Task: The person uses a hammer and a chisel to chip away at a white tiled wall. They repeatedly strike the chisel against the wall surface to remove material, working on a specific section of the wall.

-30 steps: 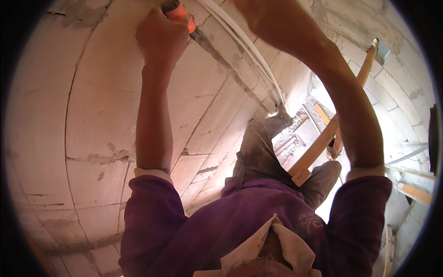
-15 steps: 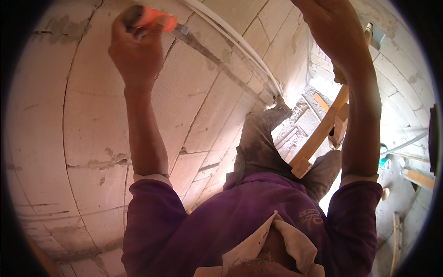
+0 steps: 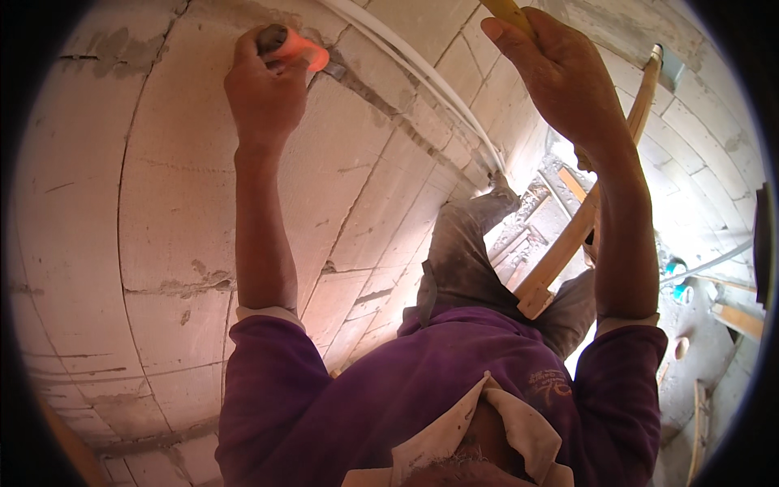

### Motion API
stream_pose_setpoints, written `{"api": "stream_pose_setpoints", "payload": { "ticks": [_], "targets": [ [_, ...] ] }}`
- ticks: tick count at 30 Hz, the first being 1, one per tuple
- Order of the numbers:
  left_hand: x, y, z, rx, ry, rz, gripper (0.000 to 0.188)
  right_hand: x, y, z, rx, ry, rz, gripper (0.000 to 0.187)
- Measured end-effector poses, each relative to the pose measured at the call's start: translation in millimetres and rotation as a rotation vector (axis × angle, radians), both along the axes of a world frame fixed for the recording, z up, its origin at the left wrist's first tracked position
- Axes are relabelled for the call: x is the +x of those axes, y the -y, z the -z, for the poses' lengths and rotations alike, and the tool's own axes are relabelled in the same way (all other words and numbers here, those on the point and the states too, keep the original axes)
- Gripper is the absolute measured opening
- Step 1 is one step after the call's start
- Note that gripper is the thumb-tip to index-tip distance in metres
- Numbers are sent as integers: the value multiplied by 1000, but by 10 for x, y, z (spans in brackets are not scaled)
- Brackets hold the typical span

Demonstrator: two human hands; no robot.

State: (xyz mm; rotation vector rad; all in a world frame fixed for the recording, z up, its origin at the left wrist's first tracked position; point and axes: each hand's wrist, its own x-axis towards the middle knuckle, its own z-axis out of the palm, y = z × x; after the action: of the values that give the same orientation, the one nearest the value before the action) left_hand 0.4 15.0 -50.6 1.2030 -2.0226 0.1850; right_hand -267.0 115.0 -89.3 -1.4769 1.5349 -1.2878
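My left hand (image 3: 264,89) is raised against the pale block wall (image 3: 162,203) and is closed around a chisel with an orange grip (image 3: 304,53). The chisel's tip points right, at a rough groove (image 3: 381,101) cut diagonally across the blocks. My right hand (image 3: 560,73) is up at the top right, gripping a yellowish tool handle (image 3: 507,12); the head of that tool is out of the picture. Both purple sleeves are pushed up to the elbows.
Two white conduits (image 3: 422,69) run along the wall just above the groove. My legs in grey trousers (image 3: 462,252) stand on a wooden ladder (image 3: 568,252). Far below at the right lie planks (image 3: 734,316) and debris on the floor.
My right hand has come down and left from the top edge, so the handle now shows. My left hand with the chisel has shifted a little along the groove.
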Motion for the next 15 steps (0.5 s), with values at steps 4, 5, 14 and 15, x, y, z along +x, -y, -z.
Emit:
{"api": "stream_pose_setpoints", "payload": {
  "ticks": [4,5,14,15],
  "targets": [
    [-77,4,48,17,165,-102,41,59,17,-126,80,-30,-50,36],
    [-88,16,24,-9,205,-125,39,74,30,-135,105,-24,-47,37],
    [-97,85,-116,-6,277,-221,40,47,97,-82,8,-108,-109,37],
    [-118,68,-144,39,274,-249,42,108,84,-87,-13,-82,-71,37]
  ]
}}
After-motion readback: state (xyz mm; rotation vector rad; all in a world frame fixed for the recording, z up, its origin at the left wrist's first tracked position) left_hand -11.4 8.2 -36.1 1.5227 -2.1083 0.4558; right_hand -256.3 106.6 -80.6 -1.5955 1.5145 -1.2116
